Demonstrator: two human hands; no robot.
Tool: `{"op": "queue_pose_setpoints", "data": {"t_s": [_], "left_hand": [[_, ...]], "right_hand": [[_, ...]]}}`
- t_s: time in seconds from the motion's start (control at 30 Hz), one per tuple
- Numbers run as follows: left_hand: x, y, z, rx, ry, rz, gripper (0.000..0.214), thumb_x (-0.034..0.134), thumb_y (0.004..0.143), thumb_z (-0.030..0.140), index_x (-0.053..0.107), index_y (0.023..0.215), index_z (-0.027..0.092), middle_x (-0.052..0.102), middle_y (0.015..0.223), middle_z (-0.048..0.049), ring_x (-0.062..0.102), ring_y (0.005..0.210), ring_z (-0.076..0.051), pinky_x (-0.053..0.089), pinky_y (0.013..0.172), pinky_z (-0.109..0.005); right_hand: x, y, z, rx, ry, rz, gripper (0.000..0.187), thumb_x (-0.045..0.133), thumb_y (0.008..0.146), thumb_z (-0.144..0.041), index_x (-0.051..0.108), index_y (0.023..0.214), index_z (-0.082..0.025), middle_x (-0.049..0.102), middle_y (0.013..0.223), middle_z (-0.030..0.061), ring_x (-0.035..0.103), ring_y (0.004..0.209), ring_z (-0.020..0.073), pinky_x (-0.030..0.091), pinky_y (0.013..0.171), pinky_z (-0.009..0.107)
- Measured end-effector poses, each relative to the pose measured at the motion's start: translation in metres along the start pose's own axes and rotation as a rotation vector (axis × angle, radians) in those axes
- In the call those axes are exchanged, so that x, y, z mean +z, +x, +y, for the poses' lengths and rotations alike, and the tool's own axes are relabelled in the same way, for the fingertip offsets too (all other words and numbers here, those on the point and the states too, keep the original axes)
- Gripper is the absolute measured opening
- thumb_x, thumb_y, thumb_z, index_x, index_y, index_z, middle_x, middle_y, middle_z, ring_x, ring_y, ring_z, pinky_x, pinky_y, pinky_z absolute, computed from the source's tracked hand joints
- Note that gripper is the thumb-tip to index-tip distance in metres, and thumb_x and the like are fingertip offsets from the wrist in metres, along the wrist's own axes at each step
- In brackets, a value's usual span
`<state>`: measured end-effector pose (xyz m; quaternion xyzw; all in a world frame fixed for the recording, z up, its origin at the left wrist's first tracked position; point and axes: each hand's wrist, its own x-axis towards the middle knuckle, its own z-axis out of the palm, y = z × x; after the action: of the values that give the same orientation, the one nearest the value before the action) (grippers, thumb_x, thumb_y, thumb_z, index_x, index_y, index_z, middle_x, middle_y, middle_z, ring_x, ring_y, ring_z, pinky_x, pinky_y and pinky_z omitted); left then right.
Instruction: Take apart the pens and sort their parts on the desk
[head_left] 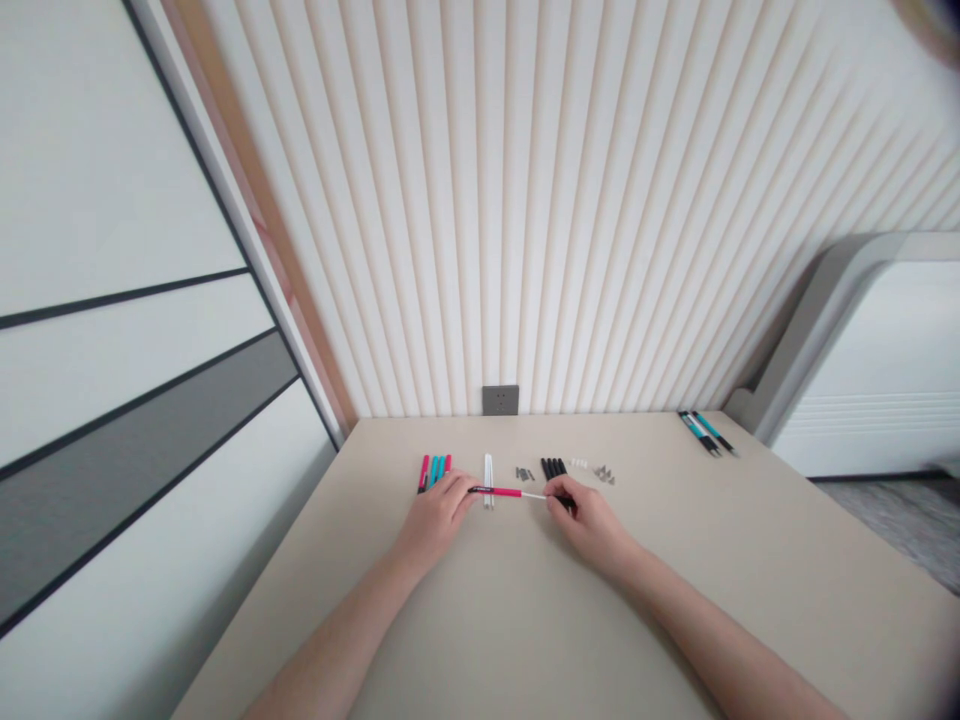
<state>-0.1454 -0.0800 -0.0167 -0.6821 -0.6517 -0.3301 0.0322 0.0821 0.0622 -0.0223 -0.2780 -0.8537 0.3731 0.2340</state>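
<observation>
My left hand [441, 505] pinches the left end of a red pen barrel [501, 491] held level just above the beige table [525, 620]. A thin white refill [534, 495] sticks out of the barrel's right end toward my right hand [583, 508], whose fingers are closed on it near a black grip piece [564, 498]. Beyond my left hand lie red and teal pen barrels [435, 468] in a row. White refills [488, 468] lie behind the held pen, and black grip pieces [553, 466] lie beyond my right hand.
Small dark springs [524, 473], white bits [579, 463] and metal tips [604, 474] lie in the same row. Finished teal and black pens [706, 432] rest at the table's far right corner. A grey wall socket [500, 400] sits on the slatted wall behind.
</observation>
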Motion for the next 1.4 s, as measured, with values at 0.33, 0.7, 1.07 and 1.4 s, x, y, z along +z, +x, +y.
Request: {"op": "queue_pose_setpoints", "data": {"t_s": [0.33,0.7,1.07,1.4], "left_hand": [[0.002,-0.001,-0.004,-0.097,0.043,0.064,0.017,0.045,0.098,0.026,0.059,0.107,0.023,0.065,0.104,-0.0037,0.063,0.097,-0.02,0.052,0.085,-0.035],[0.003,-0.001,-0.003,-0.069,-0.004,0.053,0.018,0.045,0.098,0.027,0.059,0.109,0.023,0.064,0.105,-0.0041,0.063,0.098,-0.02,0.051,0.088,-0.035],[0.006,-0.001,0.003,-0.036,-0.216,-0.042,0.015,0.05,0.095,0.023,0.061,0.105,0.022,0.063,0.101,-0.004,0.06,0.091,-0.017,0.049,0.085,-0.031],[0.019,-0.002,0.017,-0.348,-0.589,-0.012,0.03,0.057,0.088,0.029,0.059,0.116,0.019,0.058,0.079,-0.0001,0.054,0.067,-0.012,0.047,0.061,-0.022]], "right_hand": [[-0.002,0.002,0.008,-0.014,-0.166,-0.002,0.028,0.041,0.093,-0.031,0.067,0.094,-0.019,0.067,0.09,0.0066,0.06,0.078,0.0192,0.043,0.07,0.03],[0.011,-0.008,-0.002,-0.163,-0.358,-0.081,0.029,0.047,0.095,-0.027,0.072,0.084,-0.021,0.061,0.085,0.0063,0.057,0.084,0.0194,0.044,0.079,0.031],[0.014,-0.007,-0.012,-0.272,-0.235,-0.028,0.027,0.047,0.097,-0.036,0.067,0.109,-0.023,0.067,0.096,0.0073,0.059,0.093,0.0218,0.041,0.085,0.036],[0.022,-0.013,-0.025,-0.269,-0.324,-0.117,0.027,0.048,0.097,-0.038,0.069,0.089,-0.023,0.067,0.079,0.0025,0.058,0.081,0.018,0.035,0.077,0.032]]}}
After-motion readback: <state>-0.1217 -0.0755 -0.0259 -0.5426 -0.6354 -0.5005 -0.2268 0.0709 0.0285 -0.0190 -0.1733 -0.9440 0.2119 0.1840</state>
